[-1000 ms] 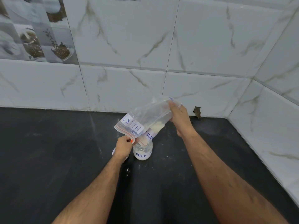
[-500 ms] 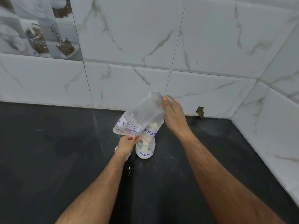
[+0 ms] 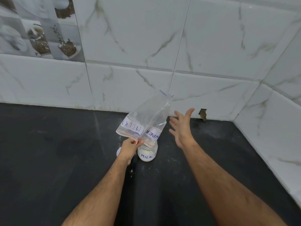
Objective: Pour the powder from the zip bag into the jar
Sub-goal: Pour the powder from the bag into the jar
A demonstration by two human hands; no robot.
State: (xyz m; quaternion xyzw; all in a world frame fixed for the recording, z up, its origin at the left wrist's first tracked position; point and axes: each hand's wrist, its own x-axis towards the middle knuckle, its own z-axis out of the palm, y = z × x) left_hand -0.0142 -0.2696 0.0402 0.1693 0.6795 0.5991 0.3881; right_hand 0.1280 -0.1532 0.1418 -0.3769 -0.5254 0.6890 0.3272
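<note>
A clear zip bag (image 3: 146,118) with a white "MILK POWDER" label hangs upside down, its mouth over a small glass jar (image 3: 147,153). The jar stands on the black counter, is labelled "MILK" and holds white powder. My left hand (image 3: 129,148) pinches the bag's zip edge just left of the jar's mouth. My right hand (image 3: 183,128) is off the bag, to its right, fingers spread and holding nothing. A little powder shows at the bag's mouth.
A white lid (image 3: 119,151) lies on the black counter (image 3: 65,160) behind my left hand. Specks of spilled powder dot the counter around the jar. Tiled walls close the back and right side, with a chipped hole (image 3: 202,114) low in the back wall.
My right hand has let go of the bag's bottom corner and moved away to the right, now open. The bag stands more upright over the jar. My left hand keeps its grip.
</note>
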